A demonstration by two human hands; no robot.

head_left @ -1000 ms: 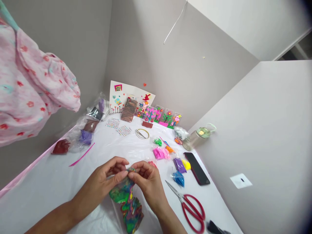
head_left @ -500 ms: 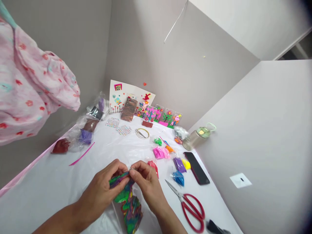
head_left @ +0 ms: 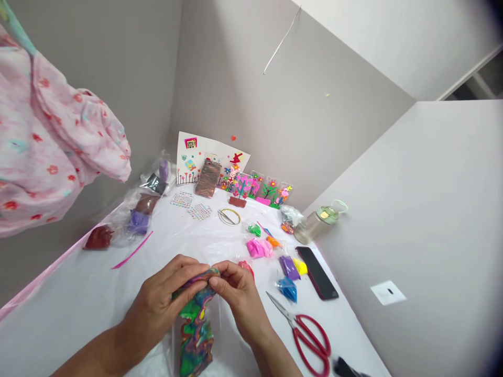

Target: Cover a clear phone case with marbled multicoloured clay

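Multicoloured modelling clay (head_left: 196, 335), swirled green, purple, blue and yellow, covers part of a clear, thin-edged piece that looks like a plastic case, low in the middle of the view. My left hand (head_left: 167, 298) is closed around its upper left side, thumb in front and fingers over the top. At the upper right corner, my right hand (head_left: 236, 293) pinches the clay edge between thumb and fingers. Behind my right fingers lies a red clay packet (head_left: 246, 268), partly covered. Red-handled scissors (head_left: 310, 335) rest to the right of my right hand, not touched.
Right side: blue (head_left: 287, 289), purple (head_left: 290, 267) and pink clay packets (head_left: 259, 247), a black phone (head_left: 317, 272) and a bottle (head_left: 320, 222). Left: bagged brown and purple clay (head_left: 138, 221), a pink strip (head_left: 132, 250). Gem sheets (head_left: 199, 211) and decorated cases (head_left: 208, 178) stand farther back.
The clay piece has swung left at its lower end and now hangs more upright. Its top edge shows more between my hands. My left fingers have stretched further along that edge.
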